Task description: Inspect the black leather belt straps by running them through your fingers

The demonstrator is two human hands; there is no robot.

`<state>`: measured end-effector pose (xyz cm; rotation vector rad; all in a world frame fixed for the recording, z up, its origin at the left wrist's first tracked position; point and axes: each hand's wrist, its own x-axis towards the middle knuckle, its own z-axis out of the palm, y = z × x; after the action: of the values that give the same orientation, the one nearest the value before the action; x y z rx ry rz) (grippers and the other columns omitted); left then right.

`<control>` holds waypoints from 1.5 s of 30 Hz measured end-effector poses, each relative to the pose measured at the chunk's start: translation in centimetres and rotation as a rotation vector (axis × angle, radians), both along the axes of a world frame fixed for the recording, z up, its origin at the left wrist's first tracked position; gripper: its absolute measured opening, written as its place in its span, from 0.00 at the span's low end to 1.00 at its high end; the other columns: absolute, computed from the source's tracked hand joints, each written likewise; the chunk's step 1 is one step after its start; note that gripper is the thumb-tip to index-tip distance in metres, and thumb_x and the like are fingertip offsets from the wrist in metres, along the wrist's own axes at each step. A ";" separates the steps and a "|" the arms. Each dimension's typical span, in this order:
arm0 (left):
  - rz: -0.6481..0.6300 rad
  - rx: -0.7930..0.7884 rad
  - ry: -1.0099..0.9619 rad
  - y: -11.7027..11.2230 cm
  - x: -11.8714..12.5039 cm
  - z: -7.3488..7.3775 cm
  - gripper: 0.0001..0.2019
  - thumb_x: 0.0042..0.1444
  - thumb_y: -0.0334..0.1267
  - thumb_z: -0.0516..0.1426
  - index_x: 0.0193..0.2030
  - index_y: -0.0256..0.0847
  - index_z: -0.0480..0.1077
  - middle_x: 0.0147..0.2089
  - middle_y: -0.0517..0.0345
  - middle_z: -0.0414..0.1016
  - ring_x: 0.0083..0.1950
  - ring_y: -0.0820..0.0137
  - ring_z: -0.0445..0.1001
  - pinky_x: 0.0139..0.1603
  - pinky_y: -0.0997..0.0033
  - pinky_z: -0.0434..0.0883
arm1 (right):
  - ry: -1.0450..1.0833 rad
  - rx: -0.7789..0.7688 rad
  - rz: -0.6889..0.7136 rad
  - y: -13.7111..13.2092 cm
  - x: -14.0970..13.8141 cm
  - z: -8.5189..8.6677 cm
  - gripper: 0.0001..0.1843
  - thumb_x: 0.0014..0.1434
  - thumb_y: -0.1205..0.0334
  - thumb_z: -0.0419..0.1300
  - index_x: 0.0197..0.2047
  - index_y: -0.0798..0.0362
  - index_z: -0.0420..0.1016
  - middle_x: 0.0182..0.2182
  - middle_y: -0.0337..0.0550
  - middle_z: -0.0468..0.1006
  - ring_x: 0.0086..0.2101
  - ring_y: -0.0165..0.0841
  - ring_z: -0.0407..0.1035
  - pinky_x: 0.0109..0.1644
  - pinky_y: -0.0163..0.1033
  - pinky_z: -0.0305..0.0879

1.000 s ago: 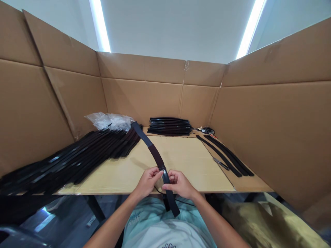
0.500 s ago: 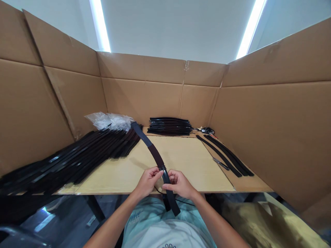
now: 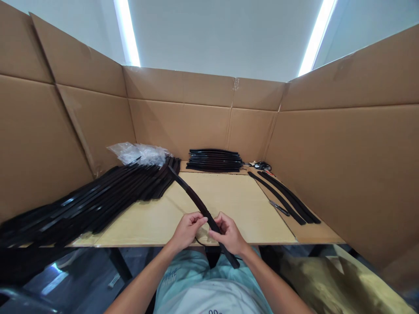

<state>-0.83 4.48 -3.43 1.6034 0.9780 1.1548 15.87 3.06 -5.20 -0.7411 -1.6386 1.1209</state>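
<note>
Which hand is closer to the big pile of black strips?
The left hand is closer, to the right of the big pile of black strips without touching it. The right hand is farther away, beyond the left hand.

Crumpled plastic bag, corrugated cardboard walls

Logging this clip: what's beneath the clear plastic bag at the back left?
The crumpled plastic bag touches the far end of the black strip pile; what lies beneath it is covered.

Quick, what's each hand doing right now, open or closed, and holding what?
Left hand: closed, fingers holding the black curved strip.
Right hand: closed, fingers holding the same strip.
</note>
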 end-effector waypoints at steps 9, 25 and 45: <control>-0.040 -0.011 -0.068 -0.2 -0.1 0.0 0.15 0.45 0.46 0.59 0.19 0.38 0.63 0.19 0.65 0.58 0.24 0.75 0.56 0.25 0.75 0.56 | -0.193 0.282 -0.203 -0.7 -0.6 -0.8 0.10 0.57 0.59 0.55 0.27 0.50 0.57 0.23 0.33 0.58 0.24 0.28 0.54 0.29 0.34 0.52; -0.109 -0.019 -0.020 -0.3 -0.2 -0.4 0.12 0.47 0.45 0.58 0.23 0.37 0.65 0.19 0.67 0.55 0.22 0.76 0.53 0.24 0.76 0.52 | -0.426 0.574 -0.538 -1.5 -2.1 -2.1 0.09 0.59 0.62 0.50 0.26 0.49 0.57 0.21 0.35 0.60 0.23 0.30 0.56 0.27 0.35 0.53; -0.098 -0.031 -0.056 -0.7 -0.1 0.0 0.14 0.46 0.46 0.61 0.22 0.37 0.66 0.20 0.66 0.61 0.23 0.76 0.56 0.23 0.76 0.54 | -0.489 0.503 -0.526 -1.5 -2.1 -2.7 0.07 0.60 0.63 0.47 0.30 0.48 0.55 0.21 0.37 0.65 0.22 0.33 0.64 0.27 0.36 0.58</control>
<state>-0.94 3.80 -3.45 1.5690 0.8682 1.1064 13.81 1.60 -7.87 -1.0714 -1.8608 0.1382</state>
